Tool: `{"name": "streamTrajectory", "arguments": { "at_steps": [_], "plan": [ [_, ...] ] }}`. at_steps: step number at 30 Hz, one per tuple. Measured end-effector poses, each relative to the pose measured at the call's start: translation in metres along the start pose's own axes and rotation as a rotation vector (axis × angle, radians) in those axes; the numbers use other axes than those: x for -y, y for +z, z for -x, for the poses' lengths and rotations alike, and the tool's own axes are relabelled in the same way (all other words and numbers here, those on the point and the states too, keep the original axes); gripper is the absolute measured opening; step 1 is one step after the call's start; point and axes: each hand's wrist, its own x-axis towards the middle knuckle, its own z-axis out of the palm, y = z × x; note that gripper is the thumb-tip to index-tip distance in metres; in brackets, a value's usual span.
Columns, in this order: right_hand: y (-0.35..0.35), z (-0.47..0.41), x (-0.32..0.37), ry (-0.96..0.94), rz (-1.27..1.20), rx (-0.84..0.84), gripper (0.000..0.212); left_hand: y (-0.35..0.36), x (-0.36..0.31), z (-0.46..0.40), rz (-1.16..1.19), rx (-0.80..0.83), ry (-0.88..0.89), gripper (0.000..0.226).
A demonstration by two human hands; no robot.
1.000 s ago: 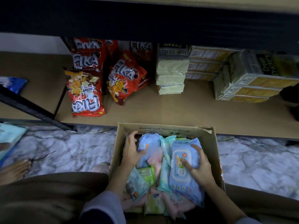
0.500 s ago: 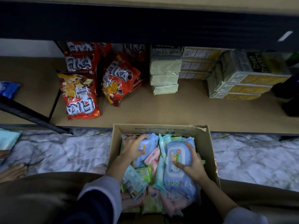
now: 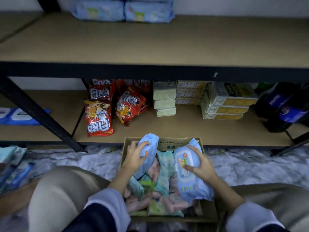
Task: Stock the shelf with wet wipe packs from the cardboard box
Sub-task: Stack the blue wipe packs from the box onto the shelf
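A cardboard box (image 3: 180, 143) is seen on the marbled floor (image 3: 250, 164), right in front of the lower shelf (image 3: 184, 129), and it is filled with wet wipe packs in blue, green and pink. A blue pack (image 3: 148, 154) is held over the left part of the box by the left hand (image 3: 133, 159); the grip is closed around it, with the fingers curled over its upper face and the pack tilted on end. A second, larger blue pack (image 3: 190, 173) with a flip lid is held over the right part of the box by the right hand (image 3: 200, 166), the fingers wrapped over its far edge and the thumb laid across the lid. Both packs are raised above the others that lie loose in the box. On the lower shelf, red snack bags (image 3: 98, 118) are stood at the left, pale stacked packets (image 3: 164, 102) in the middle and yellow cracker boxes (image 3: 224, 104) at the right, with dark bottles (image 3: 284, 108) beyond them. On the upper shelf (image 3: 150, 42), two blue wipe packs (image 3: 123, 11) are set side by side at the back. More packs (image 3: 10, 158) are seen on the floor at the far left.
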Motion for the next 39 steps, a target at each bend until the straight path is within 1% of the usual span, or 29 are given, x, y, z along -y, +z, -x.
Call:
{"name": "streamTrajectory", "arguments": {
  "at_steps": [3,6,8,10,13,15,20,23,25,27,29,31,33,35,36,37,38,39],
  "plan": [
    [-0.015,0.011,0.027,-0.079,-0.008,-0.032,0.072,-0.034,-0.025,0.009,0.069,-0.01,0.068,0.043],
    [-0.035,0.025,0.052,-0.15,-0.077,-0.091,0.07,-0.066,-0.046,0.02,0.144,-0.06,0.129,0.048],
    [-0.053,0.037,0.07,-0.198,-0.134,-0.117,0.069,-0.086,-0.06,0.029,0.211,-0.105,0.174,0.041],
    [-0.072,0.05,0.089,-0.228,-0.217,-0.132,0.068,-0.107,-0.075,0.037,0.279,-0.168,0.259,0.038],
    [-0.1,0.067,0.118,-0.294,-0.321,-0.161,0.067,-0.142,-0.105,0.044,0.331,-0.268,0.362,0.03],
    [-0.116,0.074,0.138,-0.343,-0.368,-0.19,0.064,-0.166,-0.124,0.044,0.364,-0.327,0.416,0.029],
    [-0.145,0.08,0.193,-0.448,-0.5,-0.278,0.06,-0.226,-0.163,0.031,0.469,-0.45,0.525,0.019],
    [-0.162,0.068,0.225,-0.503,-0.568,-0.326,0.059,-0.259,-0.18,0.012,0.56,-0.492,0.59,0.018],
    [-0.173,0.052,0.248,-0.531,-0.605,-0.357,0.058,-0.279,-0.191,-0.006,0.581,-0.542,0.601,0.018],
    [-0.184,0.032,0.268,-0.548,-0.633,-0.384,0.056,-0.296,-0.202,-0.027,0.6,-0.599,0.586,0.018],
    [-0.194,0.007,0.286,-0.551,-0.654,-0.394,0.055,-0.307,-0.211,-0.047,0.658,-0.635,0.534,0.018],
    [-0.201,-0.017,0.3,-0.518,-0.68,-0.361,0.055,-0.311,-0.212,-0.069,0.666,-0.642,0.459,0.024],
    [-0.206,-0.041,0.307,-0.456,-0.585,-0.324,0.049,-0.306,-0.203,-0.091,0.633,-0.541,0.349,0.042],
    [-0.207,-0.063,0.305,-0.371,-0.384,-0.256,0.043,-0.298,-0.192,-0.106,0.563,-0.392,0.183,0.064],
    [-0.206,-0.07,0.302,-0.342,-0.317,-0.214,0.043,-0.295,-0.186,-0.109,0.523,-0.344,0.112,0.071],
    [-0.205,-0.074,0.298,-0.315,-0.296,-0.165,0.045,-0.293,-0.181,-0.112,0.51,-0.308,0.072,0.075],
    [-0.205,-0.075,0.294,-0.294,-0.304,-0.12,0.047,-0.291,-0.176,-0.115,0.504,-0.283,0.059,0.073],
    [-0.206,-0.076,0.291,-0.279,-0.31,-0.091,0.048,-0.291,-0.173,-0.113,0.485,-0.27,0.053,0.065]
  ]
}}
